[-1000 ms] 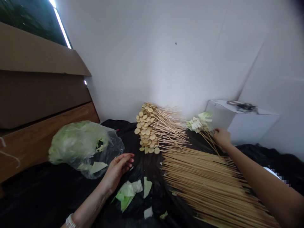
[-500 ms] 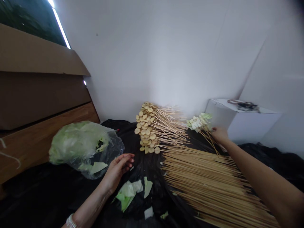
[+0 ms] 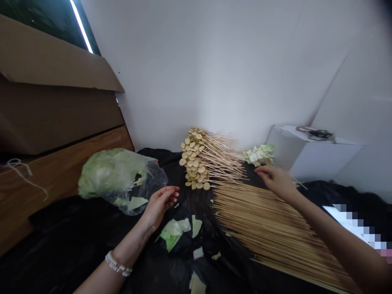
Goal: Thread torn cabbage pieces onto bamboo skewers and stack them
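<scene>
A cardboard box [image 3: 52,90] and a wooden ledge [image 3: 61,171] close off the far left. On the black-covered worktop [image 3: 61,228], a clear bag of cabbage [image 3: 113,177] lies just left of the left hand [image 3: 161,202], which rests palm up, fingers loosely spread and holding nothing. Loose cabbage pieces [image 3: 176,232] lie just nearer than it, with bare black sheet around them. Beyond and between the hands stands a stack of filled skewers [image 3: 196,163]. The right hand [image 3: 275,181] hovers palm down over the far end of the bare sticks [image 3: 275,232], fingers curled; I cannot tell whether it pinches one. Cabbage skewers [image 3: 259,154] lie just beyond it, a white box [image 3: 309,155] to its right.
</scene>
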